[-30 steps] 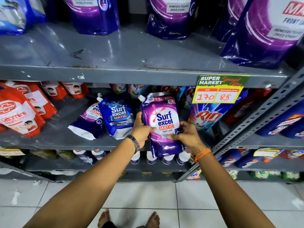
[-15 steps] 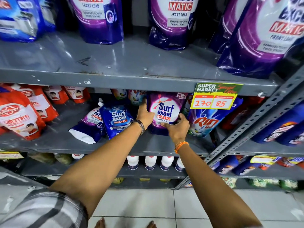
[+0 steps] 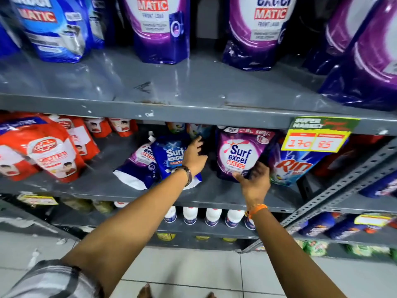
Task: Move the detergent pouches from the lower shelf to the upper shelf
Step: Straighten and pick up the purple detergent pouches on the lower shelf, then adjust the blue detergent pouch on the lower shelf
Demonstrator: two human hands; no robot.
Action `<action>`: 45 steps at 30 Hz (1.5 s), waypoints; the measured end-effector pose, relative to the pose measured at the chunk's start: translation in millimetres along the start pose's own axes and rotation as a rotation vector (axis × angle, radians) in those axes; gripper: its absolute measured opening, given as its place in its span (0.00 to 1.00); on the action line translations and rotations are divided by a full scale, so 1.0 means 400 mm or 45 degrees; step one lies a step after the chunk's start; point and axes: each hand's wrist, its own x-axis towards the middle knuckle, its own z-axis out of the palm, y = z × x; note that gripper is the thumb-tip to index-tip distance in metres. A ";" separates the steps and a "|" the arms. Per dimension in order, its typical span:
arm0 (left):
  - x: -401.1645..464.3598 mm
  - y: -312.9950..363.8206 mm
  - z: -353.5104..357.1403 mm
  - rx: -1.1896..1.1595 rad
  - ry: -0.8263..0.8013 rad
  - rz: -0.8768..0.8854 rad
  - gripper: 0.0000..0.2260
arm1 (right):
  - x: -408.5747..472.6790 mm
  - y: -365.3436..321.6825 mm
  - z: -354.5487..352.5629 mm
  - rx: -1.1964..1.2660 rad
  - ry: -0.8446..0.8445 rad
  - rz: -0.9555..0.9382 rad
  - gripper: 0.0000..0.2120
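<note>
A purple Surf Excel pouch (image 3: 236, 155) stands upright on the lower shelf (image 3: 214, 194). My right hand (image 3: 253, 181) grips its lower right corner, thumb across the front. My left hand (image 3: 194, 155) is off it, fingers spread, hovering just left of it over a blue Surf Excel pouch (image 3: 169, 155). Another purple pouch (image 3: 139, 166) lies tilted further left. The upper shelf (image 3: 193, 89) has bare grey metal at its front, with large purple pouches (image 3: 159, 29) standing at the back.
A Rin pouch (image 3: 294, 166) leans right of the held pouch, partly behind a yellow price tag (image 3: 318, 138). Red Lifebuoy pouches (image 3: 49, 151) fill the lower shelf's left. A slotted metal upright (image 3: 343, 186) slants at right. White bottles (image 3: 212, 216) stand on the shelf below.
The purple pouch, held in front of the shelf by both hands, went back onto the lower shelf. My left hand has let go and moved left; the view tilted upward.
</note>
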 end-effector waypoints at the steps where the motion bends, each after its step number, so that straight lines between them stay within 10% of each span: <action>1: 0.002 -0.011 -0.039 -0.038 0.066 -0.029 0.33 | -0.020 0.006 0.001 0.075 0.045 0.048 0.33; 7: 0.019 -0.080 -0.274 -0.065 0.586 -0.218 0.18 | -0.145 -0.002 0.134 0.132 -0.325 0.265 0.14; 17: 0.079 -0.094 -0.329 0.024 0.392 -0.401 0.11 | -0.077 -0.073 0.380 -0.285 -0.725 0.419 0.19; 27: 0.079 -0.096 -0.313 0.346 0.234 -0.594 0.17 | -0.105 -0.080 0.316 -0.105 -0.761 0.541 0.21; 32: 0.059 -0.118 -0.323 -0.078 0.261 -0.605 0.18 | -0.125 -0.070 0.285 0.059 -0.790 0.463 0.20; 45: 0.044 -0.014 -0.313 -0.392 0.389 -0.100 0.23 | -0.107 -0.096 0.321 -0.009 -0.571 -0.034 0.41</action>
